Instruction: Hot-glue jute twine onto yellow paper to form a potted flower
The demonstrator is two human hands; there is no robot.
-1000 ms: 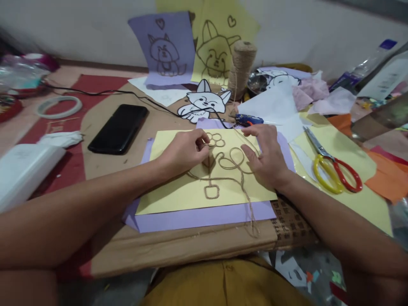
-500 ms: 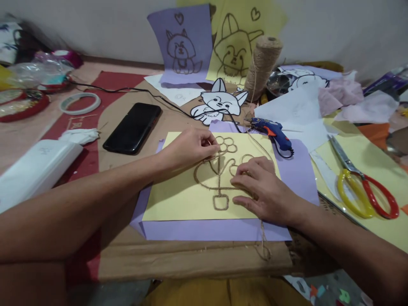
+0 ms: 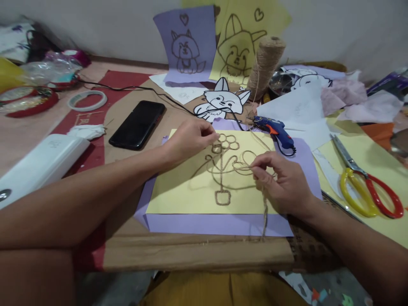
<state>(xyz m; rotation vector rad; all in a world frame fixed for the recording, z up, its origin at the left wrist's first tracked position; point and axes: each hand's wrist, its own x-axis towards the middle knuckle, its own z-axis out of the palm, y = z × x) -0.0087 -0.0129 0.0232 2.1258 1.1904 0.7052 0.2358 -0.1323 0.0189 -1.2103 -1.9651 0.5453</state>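
A flower with stem, leaf curls and a small square base, outlined in brown twine (image 3: 222, 198), lies on a yellow sheet (image 3: 185, 199). My left hand (image 3: 200, 136) pinches the twine beside the looped petals at the top; the tiny bit between its fingertips is partly hidden. My right hand (image 3: 282, 178) holds a loose strand between thumb and forefinger, just right of the stem. Thin loops of this strand hang over the sheet, and more dangles below the right hand past the front edge. Under the yellow sheet lies a purple sheet (image 3: 219, 224).
Behind the sheet lie a blue glue gun (image 3: 274, 129), a paper dog cutout (image 3: 223, 102) and a twine spool (image 3: 266, 63). A black phone (image 3: 137, 125), tape roll (image 3: 87, 100) and white box (image 3: 44, 165) are left. Scissors (image 3: 357, 178) lie right.
My right hand has lifted from lying spread on the sheet and now pinches the loose strand, whose loops have shifted. My left hand has moved up slightly at the petals.
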